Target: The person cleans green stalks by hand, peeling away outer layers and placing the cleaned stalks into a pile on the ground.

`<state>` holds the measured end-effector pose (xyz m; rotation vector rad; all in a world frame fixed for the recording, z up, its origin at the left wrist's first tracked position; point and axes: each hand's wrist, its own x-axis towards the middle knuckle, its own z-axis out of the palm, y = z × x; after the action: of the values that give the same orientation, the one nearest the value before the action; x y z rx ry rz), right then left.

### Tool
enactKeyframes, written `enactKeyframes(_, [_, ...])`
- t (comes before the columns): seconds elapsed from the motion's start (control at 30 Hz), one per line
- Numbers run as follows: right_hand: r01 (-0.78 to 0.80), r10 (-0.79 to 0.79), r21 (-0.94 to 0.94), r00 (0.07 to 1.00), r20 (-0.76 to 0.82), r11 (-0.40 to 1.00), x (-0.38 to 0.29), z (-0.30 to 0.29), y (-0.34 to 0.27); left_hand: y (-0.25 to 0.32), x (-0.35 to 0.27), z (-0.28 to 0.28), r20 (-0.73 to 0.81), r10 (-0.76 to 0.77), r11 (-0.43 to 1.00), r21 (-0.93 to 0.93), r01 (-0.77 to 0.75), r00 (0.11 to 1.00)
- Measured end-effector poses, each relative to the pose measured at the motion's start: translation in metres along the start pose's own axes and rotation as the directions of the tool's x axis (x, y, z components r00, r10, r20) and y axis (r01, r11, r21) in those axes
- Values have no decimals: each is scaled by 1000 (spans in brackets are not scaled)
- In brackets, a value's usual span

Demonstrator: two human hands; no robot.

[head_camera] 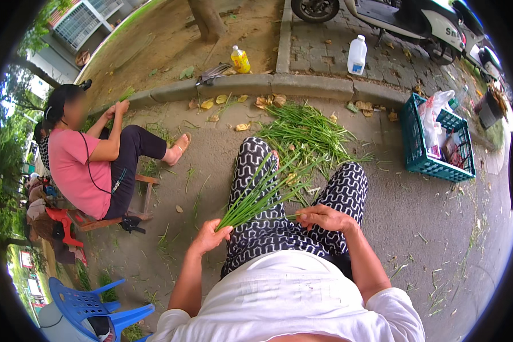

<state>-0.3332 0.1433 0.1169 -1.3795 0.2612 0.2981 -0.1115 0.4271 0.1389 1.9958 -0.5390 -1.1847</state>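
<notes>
My left hand point(210, 237) grips the lower ends of a fanned bunch of long green stalks point(256, 199), which look like chives. The bunch spreads up and to the right over my patterned trousers point(342, 192). Thumb and fingers of my right hand point(327, 217) pinch a thin green blade point(288, 216) that leads toward the bunch. On the pavement beyond my knees lies a loose heap of the same greens point(305, 132); part of it is hidden by the held stalks and my leg.
A teal plastic crate point(440, 169) with bags inside stands at right. Along the kerb point(312, 85) are a yellow bottle point(240, 60) and a translucent jug point(357, 55). A person point(81, 154) sits at left on a wooden stool point(145, 192), handling greens. A blue plastic chair point(81, 301) is at lower left.
</notes>
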Motion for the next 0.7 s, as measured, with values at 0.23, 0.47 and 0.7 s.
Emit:
enactKeyframes(0.23, [-20, 18, -287, 1000, -11, 958, -2, 3, -14, -1, 0, -1, 8, 12, 1000, 4, -12, 1000])
enactKeyframes(0.47, [49, -174, -598, 973, -153, 800, 9, 1, 6, 2, 1, -5, 27, 18, 998, 57, -20, 999])
enactKeyframes(0.7, [-22, 162, 240, 797, -582, 971, 23, -10, 13, 12, -2, -5, 7, 34, 993, 112, -35, 999])
